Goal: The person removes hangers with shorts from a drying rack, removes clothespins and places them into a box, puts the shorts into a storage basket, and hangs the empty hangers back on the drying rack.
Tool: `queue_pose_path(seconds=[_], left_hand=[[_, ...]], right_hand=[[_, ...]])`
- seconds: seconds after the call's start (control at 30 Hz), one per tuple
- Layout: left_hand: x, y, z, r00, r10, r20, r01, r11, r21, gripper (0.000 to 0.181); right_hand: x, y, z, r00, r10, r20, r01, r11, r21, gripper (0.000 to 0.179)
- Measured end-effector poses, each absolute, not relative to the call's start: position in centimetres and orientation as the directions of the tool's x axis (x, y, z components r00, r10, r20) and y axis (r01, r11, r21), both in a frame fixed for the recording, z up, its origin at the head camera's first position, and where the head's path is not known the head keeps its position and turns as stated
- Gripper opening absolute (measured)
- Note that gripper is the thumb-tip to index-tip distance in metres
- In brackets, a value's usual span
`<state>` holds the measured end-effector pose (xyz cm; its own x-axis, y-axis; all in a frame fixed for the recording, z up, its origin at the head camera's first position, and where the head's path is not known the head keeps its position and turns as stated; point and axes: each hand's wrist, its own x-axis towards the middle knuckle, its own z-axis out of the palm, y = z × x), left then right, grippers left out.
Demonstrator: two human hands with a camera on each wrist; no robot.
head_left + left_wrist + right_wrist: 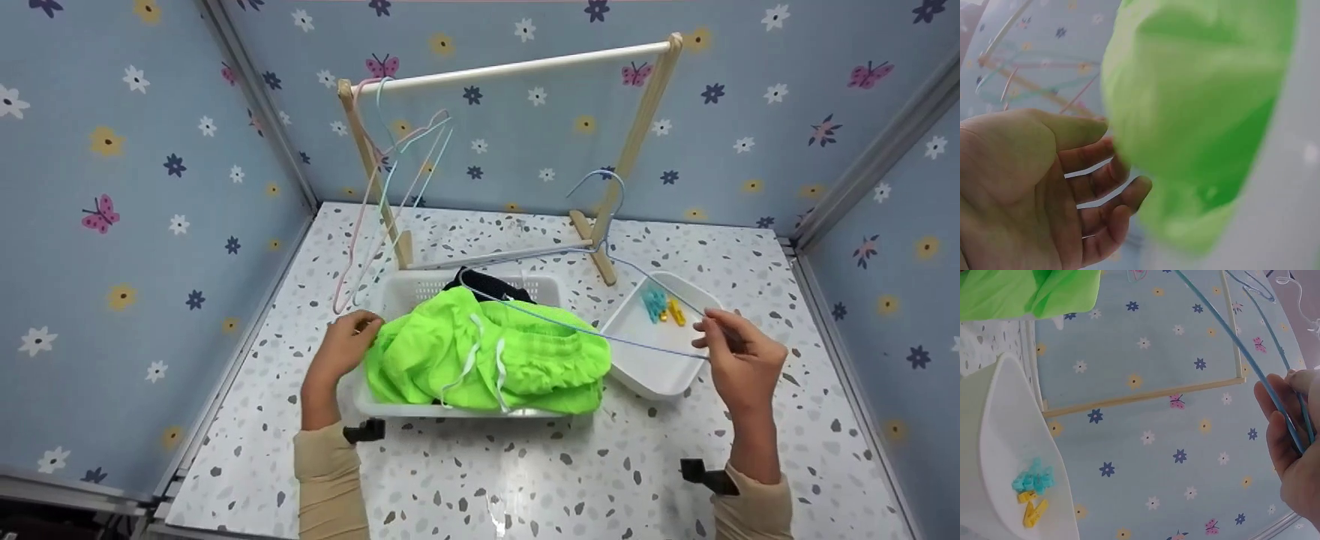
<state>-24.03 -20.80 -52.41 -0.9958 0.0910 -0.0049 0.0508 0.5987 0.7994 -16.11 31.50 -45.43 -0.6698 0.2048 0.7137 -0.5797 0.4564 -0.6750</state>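
Bright green drawstring shorts (487, 352) lie heaped over a white perforated basket (555, 289), with a dark cloth (491, 285) behind them. My right hand (746, 356) grips one end of a blue wire hanger (540, 313); its far end reaches across the shorts and its hook points up and back. The right wrist view has the hanger wires (1241, 354) running into my curled fingers. At the basket's left side is my left hand (345, 341), fingers loosely bent. In the left wrist view its fingertips (1140, 188) are right at the edge of the shorts.
A rack with a white rail (517, 67) and wooden legs stands behind the basket. On its left end hang a pink hanger (352, 247) and a pale teal hanger (386, 187). A white tray (637, 367) at the right holds teal clips (654, 304) and yellow clips (676, 313).
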Motion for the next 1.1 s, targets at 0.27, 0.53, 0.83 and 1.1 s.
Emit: queue_pose_path(seconds=[0.27, 0.53, 0.83, 1.1], left_hand=[[-26.3, -25.7, -47.6, -0.998, 0.062, 0.017, 0.050, 0.587, 0.808, 0.038], [-30.6, -26.3, -41.7, -0.959, -0.199, 0.202, 0.174, 0.148, 0.974, 0.017], [-34.3, -24.0, -37.2, -0.962, -0.242, 0.129, 0.123, 0.039, 0.992, 0.018], [-36.6, -21.8, -35.2, -0.992, -0.124, -0.026, -0.023, -0.026, 0.999, 0.039]], right_hand=[[-14.8, 30.4, -43.7, -0.728, 0.192, 0.659, -0.597, 0.296, -0.746, 0.017], [-14.1, 29.3, -44.1, -0.781, 0.172, 0.601, -0.616, -0.047, -0.787, 0.022], [-13.0, 26.6, -42.2, -0.836, -0.072, 0.544, -0.489, -0.353, -0.798, 0.038], [-14.0, 24.1, -41.0, -0.770, -0.198, 0.607, -0.524, -0.348, -0.778, 0.043]])
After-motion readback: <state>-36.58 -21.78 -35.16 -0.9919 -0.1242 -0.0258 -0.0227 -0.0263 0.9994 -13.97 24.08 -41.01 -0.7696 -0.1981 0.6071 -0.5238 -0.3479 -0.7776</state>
